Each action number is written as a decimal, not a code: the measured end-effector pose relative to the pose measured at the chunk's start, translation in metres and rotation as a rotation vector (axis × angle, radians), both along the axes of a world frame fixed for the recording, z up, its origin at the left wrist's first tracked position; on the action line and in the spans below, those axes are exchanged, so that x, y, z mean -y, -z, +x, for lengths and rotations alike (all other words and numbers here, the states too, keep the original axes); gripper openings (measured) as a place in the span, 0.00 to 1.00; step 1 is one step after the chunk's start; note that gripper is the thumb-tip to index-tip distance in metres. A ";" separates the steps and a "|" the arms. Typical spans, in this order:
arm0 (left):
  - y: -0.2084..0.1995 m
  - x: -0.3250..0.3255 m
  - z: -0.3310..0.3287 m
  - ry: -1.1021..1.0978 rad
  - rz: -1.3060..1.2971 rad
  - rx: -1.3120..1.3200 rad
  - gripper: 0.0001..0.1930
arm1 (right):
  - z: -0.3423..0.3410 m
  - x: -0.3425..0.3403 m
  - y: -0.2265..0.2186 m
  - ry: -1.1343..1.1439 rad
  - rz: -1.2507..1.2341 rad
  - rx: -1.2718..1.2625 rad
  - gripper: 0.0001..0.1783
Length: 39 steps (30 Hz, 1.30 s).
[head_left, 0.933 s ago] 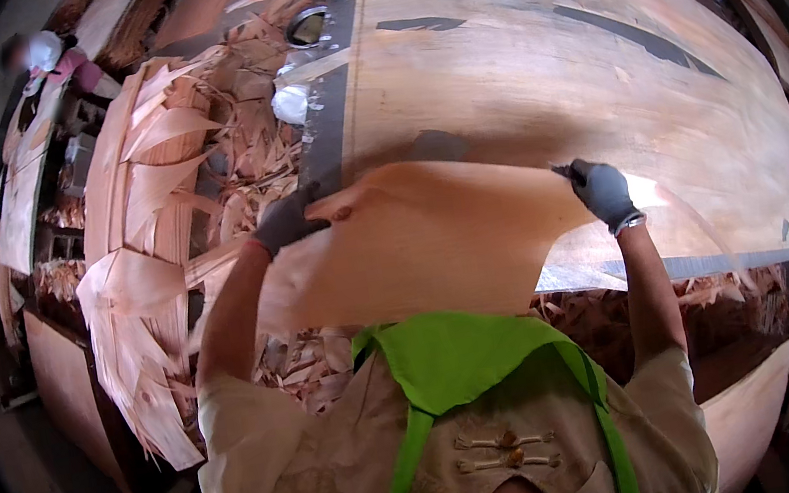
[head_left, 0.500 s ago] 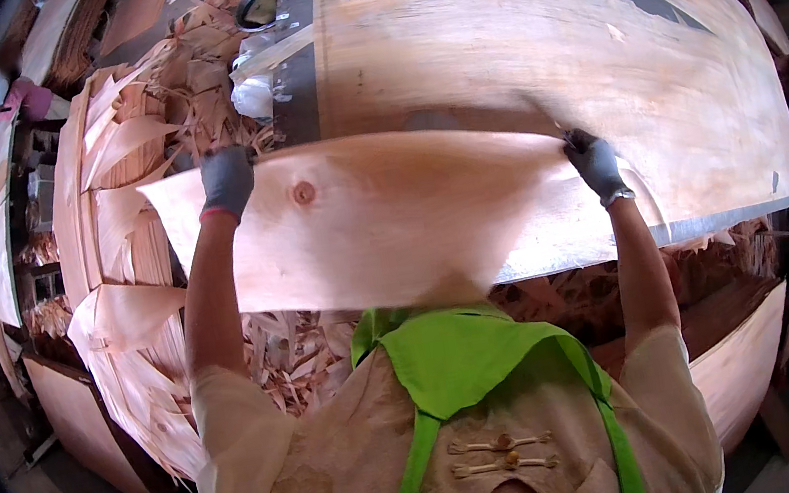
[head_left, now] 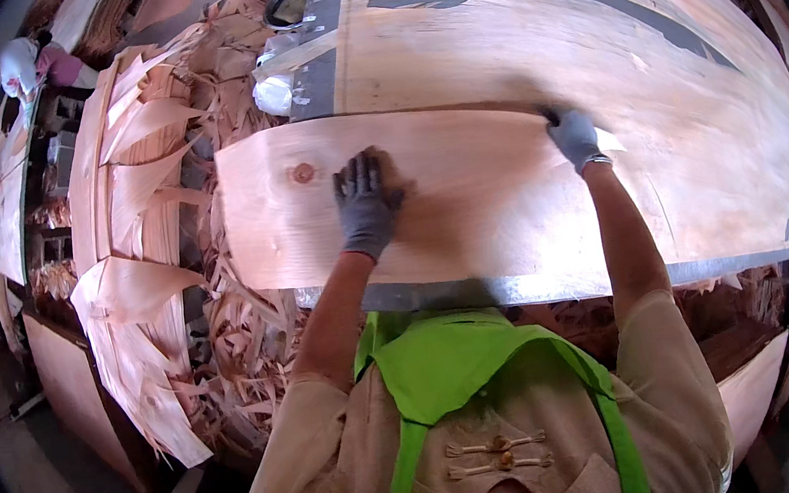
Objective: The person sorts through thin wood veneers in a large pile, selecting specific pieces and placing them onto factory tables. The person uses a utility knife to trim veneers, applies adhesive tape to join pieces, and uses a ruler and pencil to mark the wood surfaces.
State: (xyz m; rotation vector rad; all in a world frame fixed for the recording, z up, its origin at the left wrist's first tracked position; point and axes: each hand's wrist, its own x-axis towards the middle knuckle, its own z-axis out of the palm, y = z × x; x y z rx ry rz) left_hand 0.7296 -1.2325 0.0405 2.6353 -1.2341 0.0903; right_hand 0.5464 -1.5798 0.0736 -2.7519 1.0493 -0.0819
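Observation:
A pale wood veneer sheet (head_left: pixel 282 232) with one round knot lies across the near part of a larger veneer-covered table (head_left: pixel 507 39), its left end jutting past the table's dark metal edge strip. My left hand (head_left: pixel 369 208), in a grey glove, rests on top of this sheet to the right of the knot, fingers apart. At the sheet's far right corner my right hand (head_left: pixel 576 137), gloved too, has its fingers closed at the edge. The sheet bulges slightly between the two hands.
Torn veneer strips (head_left: pixel 247 308) heap up left of the table, beside a tall veneer stack (head_left: pixel 137 242). A round dark-rimmed dish (head_left: pixel 288 6) and a white plastic bag (head_left: pixel 273 95) sit by the table's left edge. Another person (head_left: pixel 22 72) bends over a board at far left.
The veneer sheet has come down from a raised, tilted position onto the table and shifted right. My left hand has released its far left edge and moved right onto its surface.

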 end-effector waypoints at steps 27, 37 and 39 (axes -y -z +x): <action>0.001 0.021 0.069 -0.081 -0.254 -0.035 0.20 | 0.234 -0.129 0.015 -0.839 -0.021 -0.199 0.12; 0.008 0.020 0.068 -0.098 -0.198 -0.002 0.21 | 0.137 -0.071 -0.012 -0.553 0.053 -0.259 0.14; 0.008 0.020 0.070 -0.078 -0.177 -0.021 0.20 | 0.098 -0.055 -0.005 -0.444 0.132 -0.186 0.15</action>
